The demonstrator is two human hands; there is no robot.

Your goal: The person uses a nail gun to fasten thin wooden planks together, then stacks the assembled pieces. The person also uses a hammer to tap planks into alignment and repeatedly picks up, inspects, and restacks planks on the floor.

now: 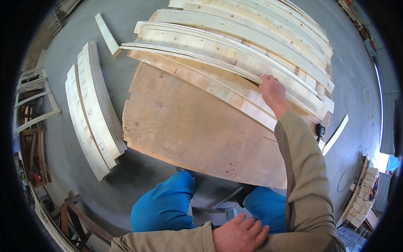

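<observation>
My right hand (pixel 273 91) reaches forward and grips the near edge of a long pale wooden plank (pixel 218 52), one of several laid side by side across a worn plywood board (pixel 189 126). The fingers curl over the plank's edge. My left hand (pixel 239 234) lies low near my body, fingers spread flat against my right sleeve, holding nothing. My knees in blue trousers (pixel 166 208) show just below the plywood board's near edge.
A stack of pale planks (pixel 94 111) lies on the concrete floor at the left, with a single short plank (pixel 107 33) beyond it. Wooden frames (pixel 33 101) stand at the far left. A loose slat (pixel 336 134) and stacked wood blocks (pixel 361 201) lie at the right.
</observation>
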